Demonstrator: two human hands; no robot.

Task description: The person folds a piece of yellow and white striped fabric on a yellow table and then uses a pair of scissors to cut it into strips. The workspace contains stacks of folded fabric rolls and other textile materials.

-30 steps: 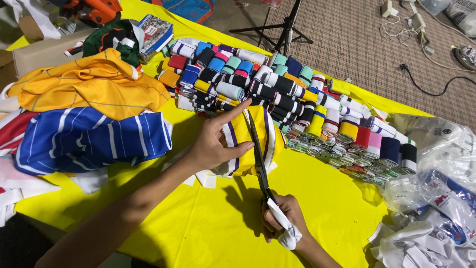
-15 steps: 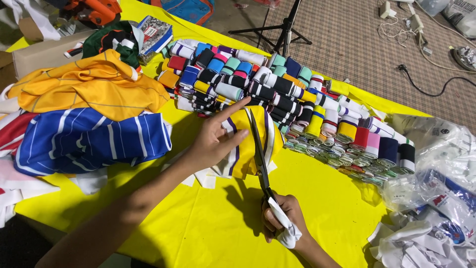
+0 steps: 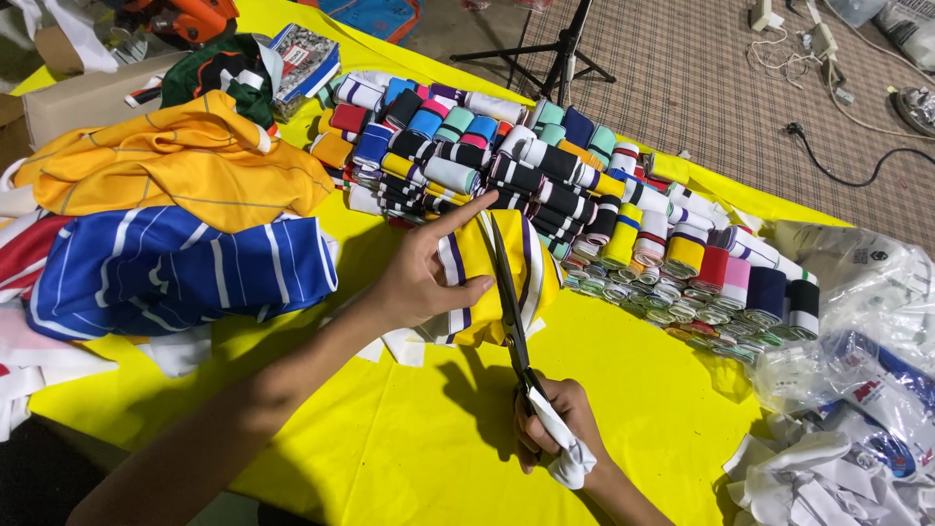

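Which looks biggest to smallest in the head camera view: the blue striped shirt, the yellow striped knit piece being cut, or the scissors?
1. Blue striped shirt, plainly the largest.
2. Yellow striped knit piece and scissors: too alike to rank. The scissors run longer but thin; the piece is wider, partly hidden by the left hand.

Bright, even overhead light, colours saturated. Yellow table cover [image 3: 409, 438] well exposed, no clipping. Soft-edged shadows fall near-left of the left hand [image 3: 419, 278] and under the scissors [image 3: 511, 312], so main source sits far-right and above. Mild glare on the clear plastic bags [image 3: 857, 312] at right. Focus sharp across the centre, including the rolled fabric strips [image 3: 545, 185]. Slight wide-angle stretch at the edges; near-left corner goes dark.
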